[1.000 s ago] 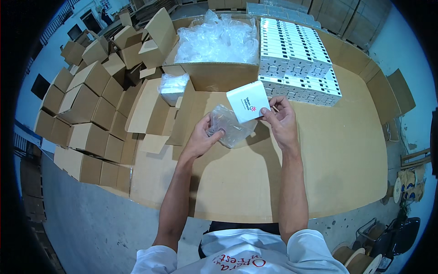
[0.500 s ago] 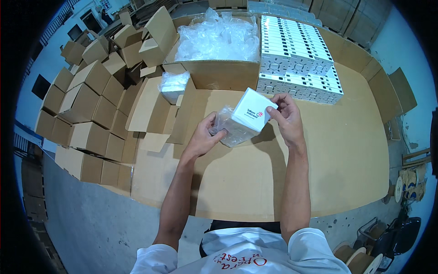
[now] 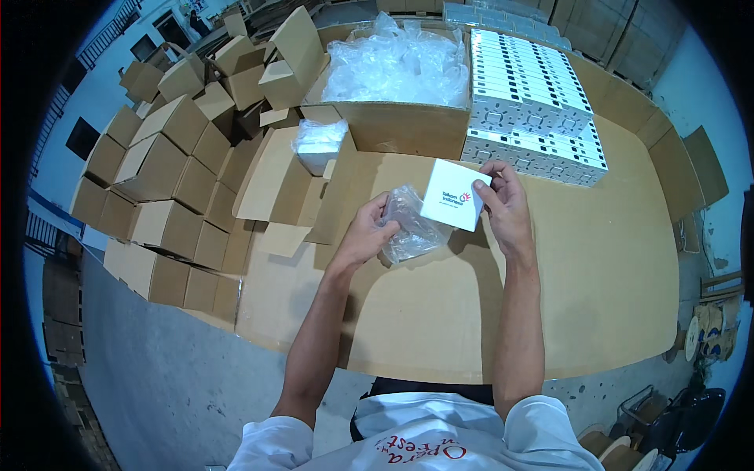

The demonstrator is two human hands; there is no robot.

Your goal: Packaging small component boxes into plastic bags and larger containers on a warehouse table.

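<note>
Small brown cartons (image 3: 161, 188) crowd the desk's (image 3: 613, 298) left edge. Just right of them the left hand (image 3: 363, 235) pinches a crumpled clear plastic bag (image 3: 408, 226). The bag's mouth touches a small white box (image 3: 454, 195), gripped at its far corner by the right hand (image 3: 506, 206) above the desk. Behind, a large carton of plastic bags (image 3: 397, 74) stands beside stacked white boxes (image 3: 530, 102).

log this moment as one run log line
left hand: holds clear plastic bag | right hand: holds small white box at bag mouth | surface: cardboard-covered table
</note>
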